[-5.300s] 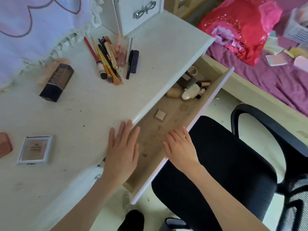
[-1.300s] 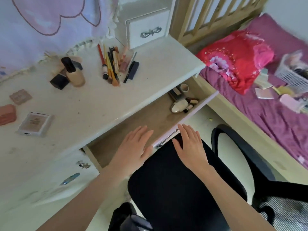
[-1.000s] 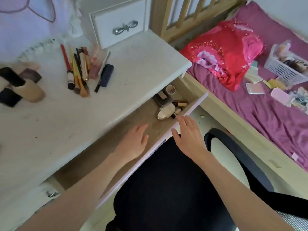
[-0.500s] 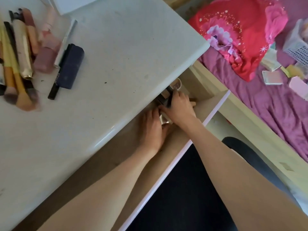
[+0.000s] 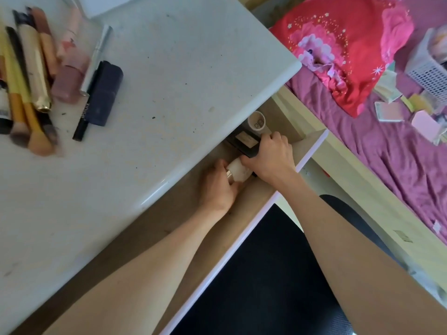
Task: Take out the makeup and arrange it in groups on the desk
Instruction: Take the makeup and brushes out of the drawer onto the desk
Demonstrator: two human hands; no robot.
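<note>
In the open wooden drawer (image 5: 169, 221) under the white worktop (image 5: 169, 68), head view: both hands reach to the far right end. Left hand (image 5: 219, 187) curls round a cream rounded bottle with a gold band (image 5: 238, 172), lying on its side on the drawer floor. Right hand (image 5: 272, 157) has fingers curled over the near end of a flat black case with a pale label (image 5: 244, 141); knuckles up, fingertips hidden. The two hands touch over the bottle. Just behind the black case, a cream cylindrical tube (image 5: 257, 122), end facing up, half tucked under the worktop edge. The worktop overhang hides the back part of the drawer and whatever else lies there.

On the worktop, upper left: a grouped row of yellow-handled makeup brushes (image 5: 26, 117), a gold metallic tube (image 5: 36, 76), a pink squarish bottle (image 5: 69, 81), a slim silver-and-black mascara wand (image 5: 90, 81), a dark navy rectangular case (image 5: 104, 93). All well apart from the hands. Dark specks scattered on the worktop.

Below the drawer front, a black fabric chair seat (image 5: 266, 274). Right side: a purple bedsheet (image 5: 387, 153), a red and pink pillow (image 5: 350, 49), a white mesh basket (image 5: 428, 71) and small pastel boxes, blurred.
</note>
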